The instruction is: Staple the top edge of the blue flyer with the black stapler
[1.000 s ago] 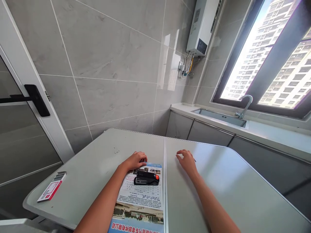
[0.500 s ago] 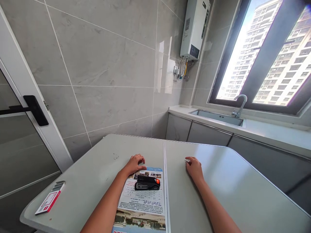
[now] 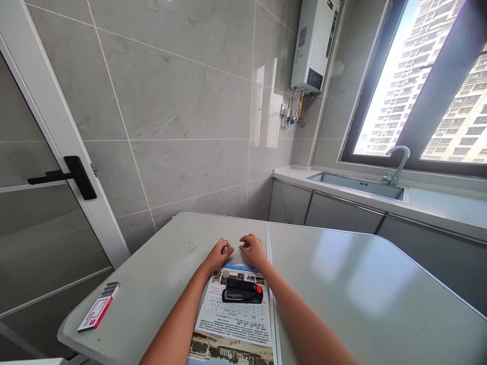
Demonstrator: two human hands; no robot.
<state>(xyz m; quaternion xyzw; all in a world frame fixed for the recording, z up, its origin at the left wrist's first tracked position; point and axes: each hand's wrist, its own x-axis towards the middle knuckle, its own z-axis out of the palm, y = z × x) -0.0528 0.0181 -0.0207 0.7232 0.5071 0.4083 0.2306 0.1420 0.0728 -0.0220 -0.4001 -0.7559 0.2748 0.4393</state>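
Beyond the stapler (image 3: 242, 291), left hand (image 3: 220, 253) and right hand (image 3: 252, 249) half-curl their fingers (image 3: 247, 238), contents unclear; a careless forearm (image 3: 299, 310) could displace the stapler.

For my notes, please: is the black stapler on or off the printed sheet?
On: the black stapler lies on the printed sheet, print visible around it.

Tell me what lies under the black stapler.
The black stapler lies on printed paper; small photos show beyond it and a grid nearer; any print directly beneath is hidden.
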